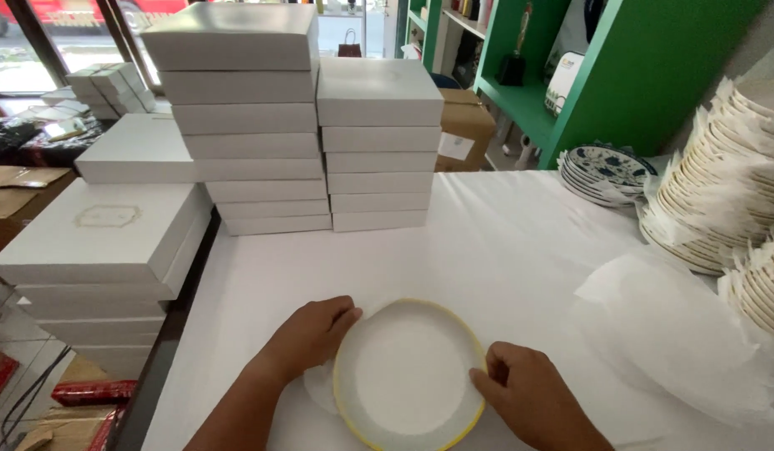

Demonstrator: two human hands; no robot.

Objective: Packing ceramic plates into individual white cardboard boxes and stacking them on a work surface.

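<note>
A round white plate with a yellow rim (408,376) lies flat on the white table (504,242), near its front edge. My left hand (310,336) rests on the plate's left rim, fingers curled over the edge. On the right rim my right hand (533,392) grips with thumb and fingers. A bit of thin white paper (317,391) sticks out from under the plate at the left.
Two tall stacks of flat white boxes (253,125) (378,150) stand at the table's back. More white boxes (103,242) are piled left. At the right sit sheets of tissue paper (679,326), stacked paper-interleaved plates (721,184) and blue patterned plates (604,171). Green shelving (629,67) behind.
</note>
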